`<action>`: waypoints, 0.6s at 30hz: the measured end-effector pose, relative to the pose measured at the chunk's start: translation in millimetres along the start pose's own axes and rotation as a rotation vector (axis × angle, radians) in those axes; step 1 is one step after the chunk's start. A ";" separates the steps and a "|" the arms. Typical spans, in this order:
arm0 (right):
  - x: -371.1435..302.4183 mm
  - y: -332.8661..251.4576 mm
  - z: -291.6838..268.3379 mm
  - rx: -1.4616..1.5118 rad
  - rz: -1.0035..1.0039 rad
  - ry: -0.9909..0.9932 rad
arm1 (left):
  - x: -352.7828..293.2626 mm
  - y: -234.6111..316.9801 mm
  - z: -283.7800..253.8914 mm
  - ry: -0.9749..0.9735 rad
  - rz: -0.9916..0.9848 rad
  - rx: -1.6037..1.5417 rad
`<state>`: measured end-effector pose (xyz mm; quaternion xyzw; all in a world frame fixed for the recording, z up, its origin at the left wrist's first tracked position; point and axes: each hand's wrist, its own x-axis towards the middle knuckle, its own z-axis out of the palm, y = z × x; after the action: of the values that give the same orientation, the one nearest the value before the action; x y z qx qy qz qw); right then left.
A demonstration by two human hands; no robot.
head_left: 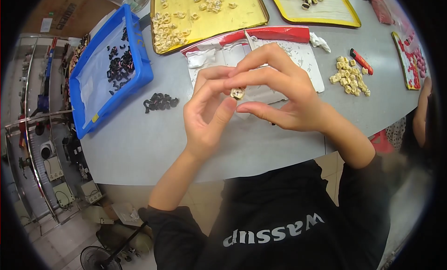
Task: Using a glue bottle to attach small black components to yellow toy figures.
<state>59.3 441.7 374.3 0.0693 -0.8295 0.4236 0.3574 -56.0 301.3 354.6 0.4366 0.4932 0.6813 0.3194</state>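
Observation:
Over the near middle of the table, a small cream plastic piece [237,93] with a black part on its underside sits between my fingertips. My left hand [205,113] is closed on it, thumb against index finger. My right hand [293,95] meets it from the other side, its curved fingers and thumb closed about the same piece. Some of the contact is hidden behind the fingers. Left of my left hand lies a loose heap of curved black parts [161,102]. Beyond my right hand is a pile of cream pieces [349,77].
A blue tray [142,60] of black parts stands at left. At the back are a yellow tray [242,19] of cream pieces and a second yellow-rimmed tray [326,20]. A red-edged white sheet [307,60], a red marker-like tube [362,61] and crumpled tissue [319,42] lie nearby.

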 end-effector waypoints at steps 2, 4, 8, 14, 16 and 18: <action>-0.8 2.7 -1.0 -0.028 -0.029 -0.011 | -0.9 -1.1 -1.1 -0.020 -0.022 -0.024; -1.2 4.9 -0.2 -0.055 -0.059 -0.021 | -1.6 -1.4 -2.9 -0.038 -0.044 -0.046; -1.7 6.3 1.6 -0.058 -0.073 0.002 | -1.0 -2.6 -6.3 -0.083 -0.112 -0.154; -3.9 7.0 3.8 -0.062 -0.100 0.009 | -2.9 -5.0 -8.1 -0.082 -0.103 -0.107; -4.9 7.4 4.9 -0.059 -0.108 0.010 | -4.0 -5.1 -8.0 -0.080 -0.116 -0.122; -5.4 6.9 4.9 -0.064 -0.120 0.012 | -4.1 -4.1 -6.3 -0.050 -0.114 -0.105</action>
<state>57.8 441.4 364.4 0.1051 -0.8348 0.3752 0.3890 -60.0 296.6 348.8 0.4075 0.4727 0.6757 0.3922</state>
